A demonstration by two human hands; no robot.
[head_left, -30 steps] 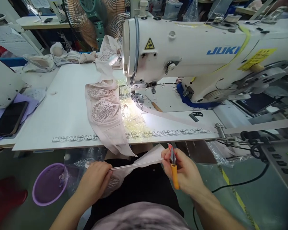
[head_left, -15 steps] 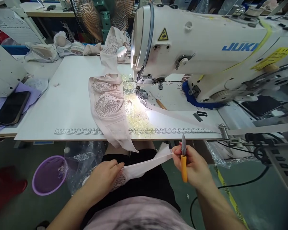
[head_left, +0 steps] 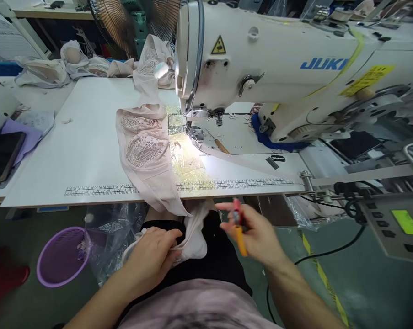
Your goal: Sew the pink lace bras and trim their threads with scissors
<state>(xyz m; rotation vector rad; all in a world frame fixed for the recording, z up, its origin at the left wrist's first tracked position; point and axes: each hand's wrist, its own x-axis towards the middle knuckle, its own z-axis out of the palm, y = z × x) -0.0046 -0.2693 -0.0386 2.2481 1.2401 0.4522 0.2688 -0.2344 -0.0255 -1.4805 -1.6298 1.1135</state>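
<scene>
My left hand (head_left: 154, 256) rests in my lap, fingers closed on a pale pink lace garment piece (head_left: 194, 235) whose end now hangs slack. My right hand (head_left: 252, 233), blurred by motion, grips small thread snips with an orange handle (head_left: 239, 228), just below the table edge and right of the fabric. A chain of pink lace bra pieces (head_left: 142, 151) runs from my lap over the white table (head_left: 76, 151) toward the needle of the white sewing machine (head_left: 278, 68).
A purple basket (head_left: 60, 256) and a clear plastic bag (head_left: 113, 233) sit on the floor at left. A phone (head_left: 0, 155) lies on purple paper at far left. More bra pieces (head_left: 72, 64) and a fan (head_left: 131, 23) stand behind; a control panel (head_left: 398, 224) sits at right.
The stretched fabric strip has left my right hand and fallen slack over my lap. My right hand with the snips moved left and down; my left hand stays on the garment.
</scene>
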